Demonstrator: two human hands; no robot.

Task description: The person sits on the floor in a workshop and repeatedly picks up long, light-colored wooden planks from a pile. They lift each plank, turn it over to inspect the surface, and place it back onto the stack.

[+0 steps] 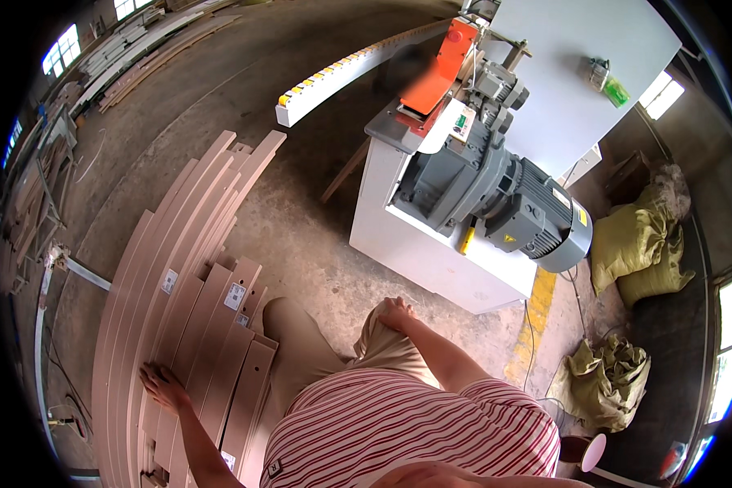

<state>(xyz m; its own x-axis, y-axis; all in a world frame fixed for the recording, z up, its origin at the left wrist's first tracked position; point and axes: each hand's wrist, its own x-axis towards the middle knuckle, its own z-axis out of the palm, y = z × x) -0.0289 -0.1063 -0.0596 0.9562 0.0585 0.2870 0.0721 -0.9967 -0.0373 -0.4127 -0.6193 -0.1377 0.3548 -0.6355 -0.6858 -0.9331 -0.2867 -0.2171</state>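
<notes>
My left hand lies with its fingers spread on a stack of long pinkish-brown boards at my left side. It rests on top of them and grips none. A few boards carry white labels, and small dark holes show near some ends. My right hand rests on my bent right knee, fingers loosely laid over it and holding nothing. Beyond the knee stands a white machine cabinet with a large grey motor on top.
An orange guard sits on the machine, beside a long white rail with yellow pieces. Yellowish sacks stand at right, with a crumpled sack nearer. Cables trail over the floor. Long planks lie far left.
</notes>
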